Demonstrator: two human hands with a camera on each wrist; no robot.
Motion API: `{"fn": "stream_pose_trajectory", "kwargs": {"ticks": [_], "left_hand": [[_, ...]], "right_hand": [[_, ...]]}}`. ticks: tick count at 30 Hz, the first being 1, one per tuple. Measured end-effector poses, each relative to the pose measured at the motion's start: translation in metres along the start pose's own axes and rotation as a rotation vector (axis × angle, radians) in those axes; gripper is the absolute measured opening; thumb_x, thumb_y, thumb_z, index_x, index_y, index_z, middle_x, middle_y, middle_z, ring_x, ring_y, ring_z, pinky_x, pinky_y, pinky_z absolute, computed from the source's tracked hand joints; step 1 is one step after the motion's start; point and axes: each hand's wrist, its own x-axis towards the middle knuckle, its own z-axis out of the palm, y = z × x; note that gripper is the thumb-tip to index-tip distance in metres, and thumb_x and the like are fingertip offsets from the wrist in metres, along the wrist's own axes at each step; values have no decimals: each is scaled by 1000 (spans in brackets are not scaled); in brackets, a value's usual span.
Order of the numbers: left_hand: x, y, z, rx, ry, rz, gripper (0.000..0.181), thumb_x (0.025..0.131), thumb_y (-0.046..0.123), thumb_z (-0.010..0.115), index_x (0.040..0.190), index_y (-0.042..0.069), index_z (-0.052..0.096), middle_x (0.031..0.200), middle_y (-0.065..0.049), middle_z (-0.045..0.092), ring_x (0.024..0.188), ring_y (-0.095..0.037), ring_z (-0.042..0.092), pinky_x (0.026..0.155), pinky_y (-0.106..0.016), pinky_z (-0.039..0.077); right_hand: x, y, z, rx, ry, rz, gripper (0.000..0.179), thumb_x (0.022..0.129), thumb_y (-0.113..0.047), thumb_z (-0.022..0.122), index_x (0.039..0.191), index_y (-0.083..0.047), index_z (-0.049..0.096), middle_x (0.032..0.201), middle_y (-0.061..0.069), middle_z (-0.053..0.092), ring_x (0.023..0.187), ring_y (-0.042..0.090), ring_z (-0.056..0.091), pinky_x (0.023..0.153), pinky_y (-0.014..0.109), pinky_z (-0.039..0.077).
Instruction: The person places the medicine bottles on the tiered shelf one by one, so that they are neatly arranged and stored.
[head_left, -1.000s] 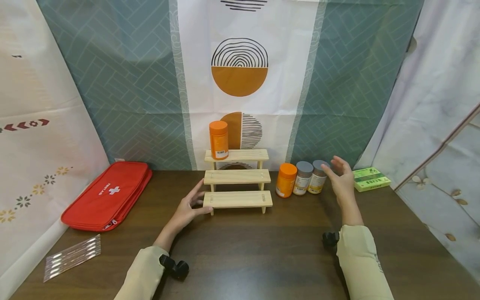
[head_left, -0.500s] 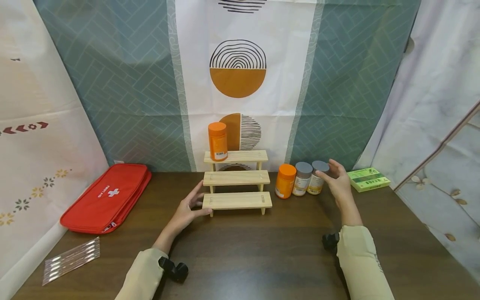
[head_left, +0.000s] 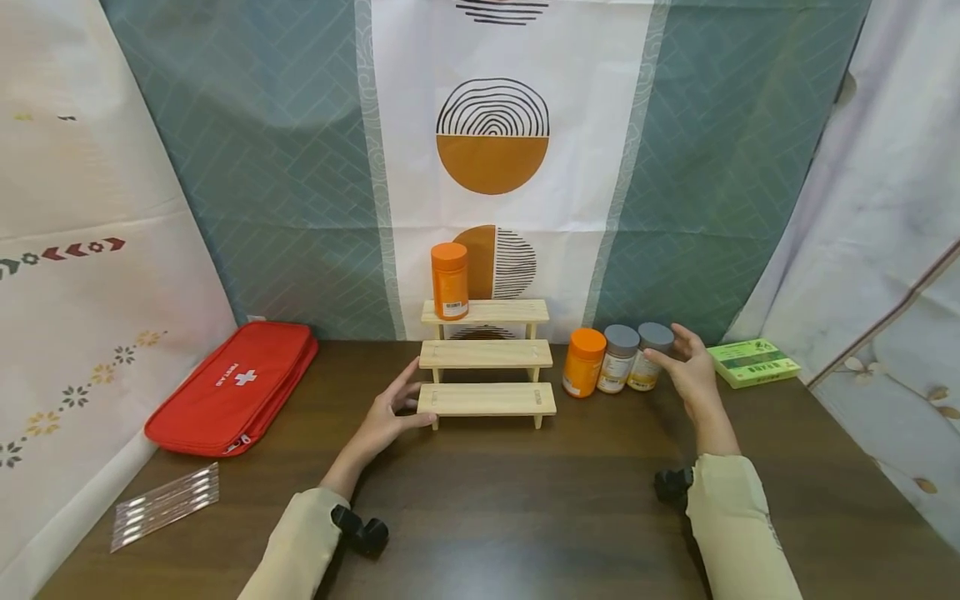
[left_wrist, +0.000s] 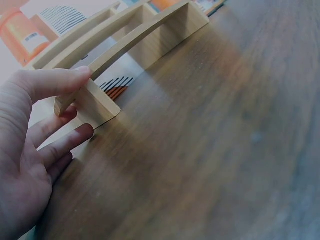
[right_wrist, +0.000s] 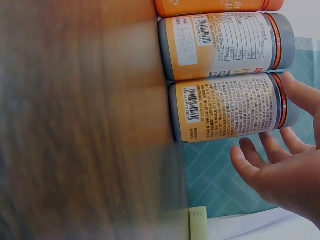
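A three-tier wooden stand (head_left: 486,354) is at the table's middle, an orange bottle (head_left: 450,283) upright on its top tier. My left hand (head_left: 386,421) holds the left end of its lowest tier; in the left wrist view the thumb lies along the board and the fingers reach beside the leg. Right of the stand, an orange bottle (head_left: 583,363) and two grey-capped bottles (head_left: 619,358) stand in a row. My right hand (head_left: 696,379) is at the rightmost grey-capped bottle (right_wrist: 227,107), thumb at its cap and fingers loosely bent along its far side.
A red first-aid pouch (head_left: 232,387) lies at the left, with a clear pack of cotton swabs (head_left: 167,506) nearer me. A green box (head_left: 753,363) lies to the right of my right hand. Patterned cloth (head_left: 315,250) hangs behind the table.
My right hand has moved left and closer around the rightmost grey-capped bottle. The left hand keeps its place on the stand. The head view has shifted slightly.
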Motion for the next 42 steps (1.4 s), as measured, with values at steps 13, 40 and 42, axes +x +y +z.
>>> {"fn": "stream_pose_trajectory", "kwargs": {"ticks": [13,40,42], "left_hand": [[0,4,1,-11,-7,-52,94,84,10,76,158,23,19,145,-25,48,112,-34,61,100,-49,44],[2,1,0,1,-9,-41,95,83,10,77,157,26,20,145,-23,49,112,-34,61,99,-47,46],[3,1,0,-3,-12,-34,94,83,10,76,157,26,20,146,-24,48,113,-36,60,99,-48,46]], "right_hand": [[4,3,0,-14,-18,-2,80,94,-16,65,157,-8,16,158,22,28,144,38,29,118,50,26],[5,3,1,25,18,15,77,93,-17,66,156,-10,21,161,16,25,144,35,29,118,48,26],[5,2,-1,33,28,16,77,93,-18,65,156,-11,21,161,16,24,144,34,28,118,47,26]]}}
